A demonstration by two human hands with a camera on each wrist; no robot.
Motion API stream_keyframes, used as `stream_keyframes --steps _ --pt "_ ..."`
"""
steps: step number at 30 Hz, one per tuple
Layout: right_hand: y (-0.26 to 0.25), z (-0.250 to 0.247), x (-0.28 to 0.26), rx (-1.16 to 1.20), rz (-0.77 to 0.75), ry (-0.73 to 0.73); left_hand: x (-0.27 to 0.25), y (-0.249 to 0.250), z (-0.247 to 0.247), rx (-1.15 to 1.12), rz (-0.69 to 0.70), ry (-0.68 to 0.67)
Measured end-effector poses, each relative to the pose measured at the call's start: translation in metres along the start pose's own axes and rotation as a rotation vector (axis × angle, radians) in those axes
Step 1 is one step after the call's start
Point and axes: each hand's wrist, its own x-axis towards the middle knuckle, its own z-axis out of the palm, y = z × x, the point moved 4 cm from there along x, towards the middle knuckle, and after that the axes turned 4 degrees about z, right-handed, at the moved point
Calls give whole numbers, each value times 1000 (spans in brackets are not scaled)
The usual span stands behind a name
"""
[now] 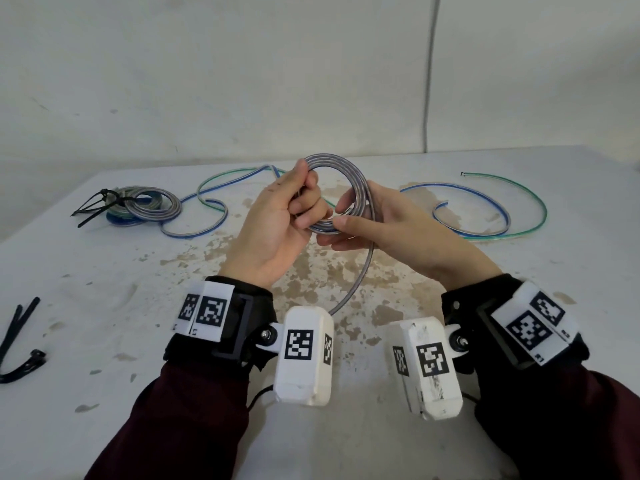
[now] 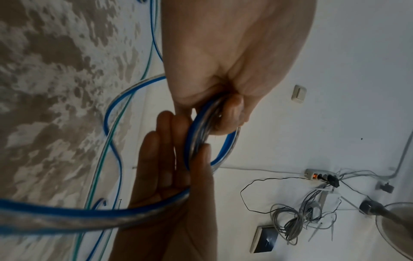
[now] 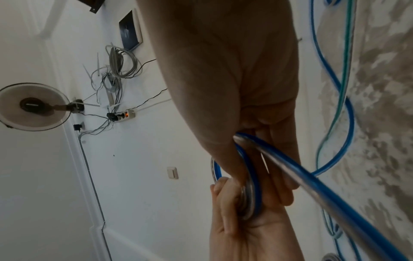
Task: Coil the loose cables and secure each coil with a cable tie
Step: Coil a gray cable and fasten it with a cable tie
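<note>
Black cable ties (image 1: 19,341) lie at the lower left of the head view, and two finished coils (image 1: 145,202) sit tied at the left. At centre, the left hand (image 1: 277,220) curls its fingers through the grey-blue coil (image 1: 341,188) and pinches its lower left arc; the loops rise above that grip. The right hand (image 1: 388,226) pinches the coil's lower right edge between thumb and fingers, where the loose tail (image 1: 360,275) drops toward the lower centre. If either pinch slackens, the springy loops would likely fan open before a tie goes on. Uncoiled blue-green cables (image 1: 485,206) lie at the right
</note>
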Motion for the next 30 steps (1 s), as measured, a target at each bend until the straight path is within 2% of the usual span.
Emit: stream_keyframes --steps 4,7,11,16,21,25,30 --pt "1 3 4 20 2 37 0 0 -2 -57 4 27" --pt "3 1 10 176 27 86 2 0 -1 -83 36 14" --pt "3 -3 10 348 44 72 2 0 1 -68 71 15" --pt "1 -6 13 464 -49 96 -1 -4 10 31 71 -28" --pt "-4 -17 9 411 -73 132 -7 -5 16 29 -72 -158" --pt "-6 -17 7 290 -68 142 -10 -2 12 134 -70 -129" --pt "-3 -18 7 254 -20 173 -9 -1 9 224 -85 -96"
